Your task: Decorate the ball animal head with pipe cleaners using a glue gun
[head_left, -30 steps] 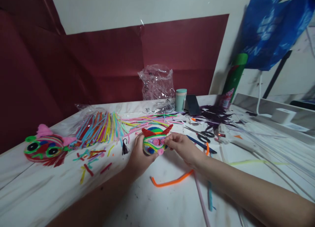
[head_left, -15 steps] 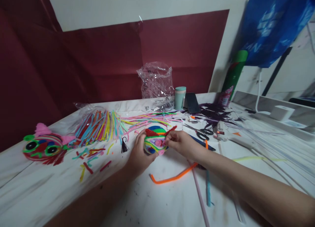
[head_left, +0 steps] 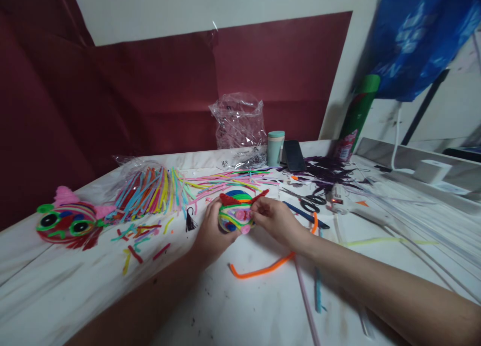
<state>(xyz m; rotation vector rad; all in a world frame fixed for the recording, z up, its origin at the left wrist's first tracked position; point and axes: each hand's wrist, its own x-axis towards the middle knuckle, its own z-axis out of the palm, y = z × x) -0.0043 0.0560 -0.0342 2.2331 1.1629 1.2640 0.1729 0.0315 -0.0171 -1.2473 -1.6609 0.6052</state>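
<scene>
**L hand [head_left: 213, 231] cups striped ball [head_left: 232, 214], R hand [head_left: 276, 221] w/ fingers at its R side**

Head view: L forearm comes up from bottom L, wrist bent a bit, hand half-curled round the ball's L side. Fingers wrap the far L edge, thumb runs under the front nr a small pink bead [head_left: 245, 229]. So L has a firm hold, opening abt as wide as the ball. R forearm slants in from lower R, palm turned inward; thumb + index are drawn together at the ball's R edge, just beside a pink disc [head_left: 239, 214] & under the R red horn [head_left: 259, 196]. Can't tell if R tips grip smth small or only press.

Ball is up off the tabletop [head_left: 221, 311], approx mid-view, between both hands. Orange stem [head_left: 263, 272] lies nearer the wearer, one end hidden by R forearm; black tassel [head_left: 191, 221] is L of L hand.

Vs 0.5 s ago: ball sits a touch further L in view, R forearm hides slightly more of the orange stem, dark blue strip [head_left: 306, 216] shows more clearly. L grip & R pinch pose look abt the same; tassel hasn't moved.
</scene>
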